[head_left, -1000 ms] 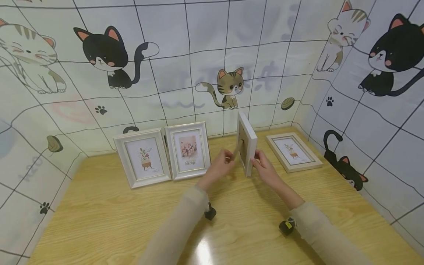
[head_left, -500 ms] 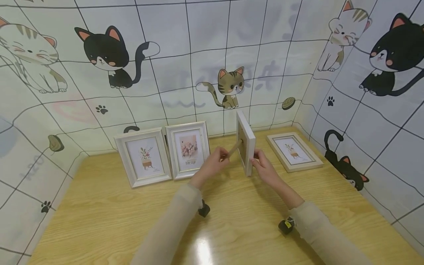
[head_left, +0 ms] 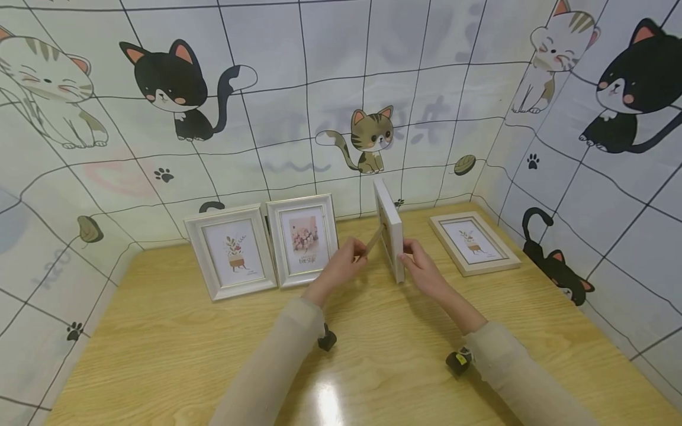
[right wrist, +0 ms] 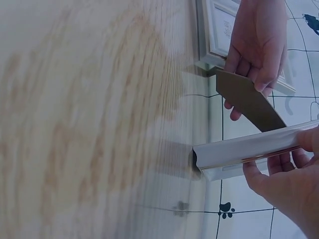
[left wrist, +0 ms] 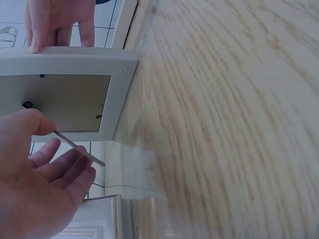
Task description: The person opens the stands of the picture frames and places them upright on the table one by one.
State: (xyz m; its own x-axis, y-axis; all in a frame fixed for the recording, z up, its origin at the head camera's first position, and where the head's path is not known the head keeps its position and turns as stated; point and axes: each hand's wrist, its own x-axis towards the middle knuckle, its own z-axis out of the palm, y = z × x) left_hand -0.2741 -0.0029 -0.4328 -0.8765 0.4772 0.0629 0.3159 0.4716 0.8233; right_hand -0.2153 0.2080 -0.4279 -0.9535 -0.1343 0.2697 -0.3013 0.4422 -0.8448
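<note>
A white picture frame (head_left: 395,236) stands on edge in the middle of the table, its back turned to the left. My right hand (head_left: 423,269) grips its near side edge, thumb on one face and fingers on the other. From the brown backing board (left wrist: 70,94) a flat easel leg (right wrist: 246,97) swings out. My left hand (head_left: 341,266) pinches that leg between thumb and fingers, as both wrist views show. The front of the held frame is hidden in the head view.
Two white frames, one with a plant print (head_left: 232,254) and one with a flower print (head_left: 303,236), lean upright at the left. A beige frame (head_left: 498,270) lies face up at the right. Cat-patterned cloth walls (head_left: 298,89) border the wooden table (head_left: 160,355).
My left hand has moved slightly left and now holds the easel leg swung out from the backing. The gripped frame has shifted a little left and turned slightly.
</note>
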